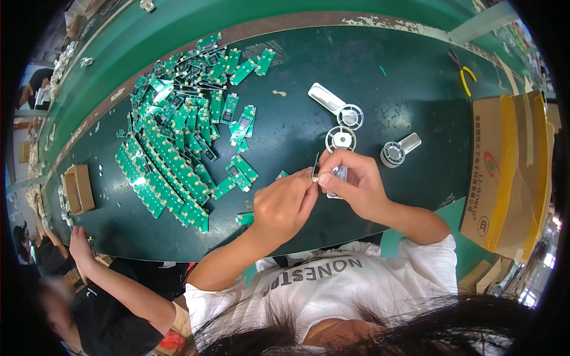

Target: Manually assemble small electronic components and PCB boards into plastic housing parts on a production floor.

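In front of my chest, my left hand [279,206] and my right hand [363,188] meet at the fingertips. Between them a small circuit board [316,165] stands on edge. My left fingers are closed on it, while the right thumb and forefinger pinch at its near end. Whatever sits right at that pinch is too small to make out. A white fan-shaped housing [341,139] lies partly under my right hand, its round head showing beyond the knuckles. Farther off lies another such housing [323,97], and a third [394,153] rests to the right.
Green circuit boards [178,118] are heaped across the table's left side, some in long unbroken strips [148,184]. A cardboard box [504,178] stands at the right edge. Yellow-handled pliers [465,77] lie far right. Beside a small open carton [78,188], a co-worker's hand [80,244] reaches in.
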Available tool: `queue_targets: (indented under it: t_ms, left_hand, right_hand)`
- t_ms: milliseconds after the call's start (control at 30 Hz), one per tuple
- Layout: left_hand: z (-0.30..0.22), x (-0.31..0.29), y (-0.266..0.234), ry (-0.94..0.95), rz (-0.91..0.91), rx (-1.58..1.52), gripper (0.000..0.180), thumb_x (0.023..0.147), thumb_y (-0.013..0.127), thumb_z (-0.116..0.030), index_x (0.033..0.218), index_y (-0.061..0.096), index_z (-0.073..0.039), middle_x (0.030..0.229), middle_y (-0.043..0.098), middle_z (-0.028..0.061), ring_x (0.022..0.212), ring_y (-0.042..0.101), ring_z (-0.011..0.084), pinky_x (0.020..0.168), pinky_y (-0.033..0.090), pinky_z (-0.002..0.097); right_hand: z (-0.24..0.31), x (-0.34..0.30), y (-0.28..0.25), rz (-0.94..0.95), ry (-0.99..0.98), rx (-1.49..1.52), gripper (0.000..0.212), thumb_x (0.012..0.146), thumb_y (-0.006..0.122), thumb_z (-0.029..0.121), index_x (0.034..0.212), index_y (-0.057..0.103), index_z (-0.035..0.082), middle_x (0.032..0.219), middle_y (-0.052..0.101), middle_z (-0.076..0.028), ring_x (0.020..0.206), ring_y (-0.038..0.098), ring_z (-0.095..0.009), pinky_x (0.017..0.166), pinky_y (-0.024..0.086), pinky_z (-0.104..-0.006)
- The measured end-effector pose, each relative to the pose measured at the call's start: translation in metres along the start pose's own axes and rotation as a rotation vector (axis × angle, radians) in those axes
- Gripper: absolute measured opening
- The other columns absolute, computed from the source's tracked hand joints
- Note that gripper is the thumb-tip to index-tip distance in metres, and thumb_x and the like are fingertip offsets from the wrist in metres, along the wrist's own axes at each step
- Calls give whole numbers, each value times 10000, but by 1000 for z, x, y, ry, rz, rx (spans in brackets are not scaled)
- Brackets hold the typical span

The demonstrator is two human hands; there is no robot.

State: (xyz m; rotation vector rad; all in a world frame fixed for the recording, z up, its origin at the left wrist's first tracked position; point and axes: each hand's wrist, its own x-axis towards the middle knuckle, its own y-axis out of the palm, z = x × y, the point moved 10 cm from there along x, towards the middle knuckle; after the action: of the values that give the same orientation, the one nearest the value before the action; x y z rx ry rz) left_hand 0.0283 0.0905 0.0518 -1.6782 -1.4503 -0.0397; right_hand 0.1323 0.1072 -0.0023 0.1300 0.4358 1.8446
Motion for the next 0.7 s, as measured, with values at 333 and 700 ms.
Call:
queue_targets:
  t_ms: [333,700]
  left_hand:
    - [0,0,0,-107,-11,-10,198,724,702,31,883,597,-23,650,592,96,507,583,229,457,445,330]
    - [-1,-10,-5,-92,-102,-4,204,707,721,31,865,601,-16,700,640,88,506,592,194,441,450,292]
  right_hand:
    - [19,7,-1,45,-157,-273,72,844,635,19,798,583,-1,806,519,-51,721,489,-115,618,389,-256]
    - [21,3,7,86,-242,-326,64,839,639,8,792,595,5,792,527,-54,728,478,-122,595,385,-266]
